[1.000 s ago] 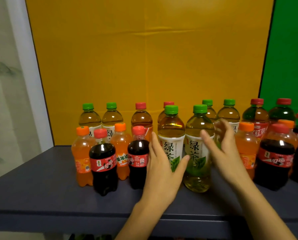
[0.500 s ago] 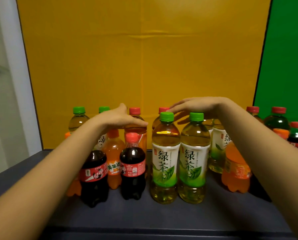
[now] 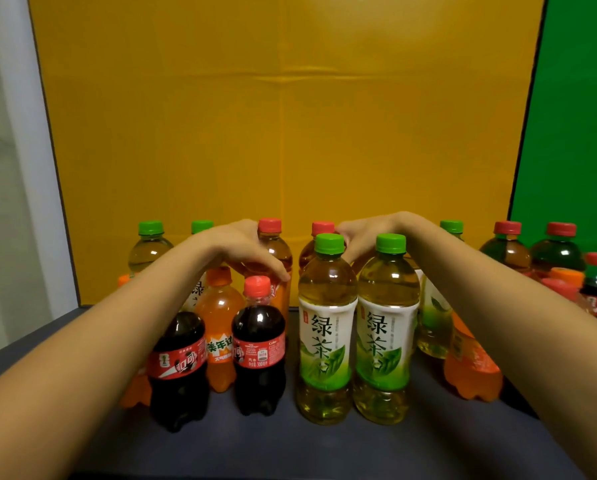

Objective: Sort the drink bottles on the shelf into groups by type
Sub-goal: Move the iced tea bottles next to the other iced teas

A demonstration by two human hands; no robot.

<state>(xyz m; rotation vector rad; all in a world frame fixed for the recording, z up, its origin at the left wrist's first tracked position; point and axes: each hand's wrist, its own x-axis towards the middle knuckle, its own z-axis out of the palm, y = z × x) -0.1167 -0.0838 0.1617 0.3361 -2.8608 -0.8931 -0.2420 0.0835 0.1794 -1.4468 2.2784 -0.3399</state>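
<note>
Left hand (image 3: 243, 249) curls its fingers round the red-capped amber plastic bottle (image 3: 279, 251), behind and left of the front green-capped tea bottle (image 3: 326, 327). Right hand (image 3: 371, 237) touches a second red-capped bottle (image 3: 323, 228) directly behind it; its grip cannot be told, as the fingers are hidden.

Left hand (image 3: 245, 249), right hand (image 3: 368, 237), both outstretched

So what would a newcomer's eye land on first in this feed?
A pair of tall green tea bottles stands side by side front and centre on the shelf, bright against the yellow backdrop. Behind them both arms reach into the back row: the left hand has its grip on a red-capped tea bottle, the right hand sits by the next red cap, fingers partly hidden. Colas and orange sodas crowd the front left.
</note>
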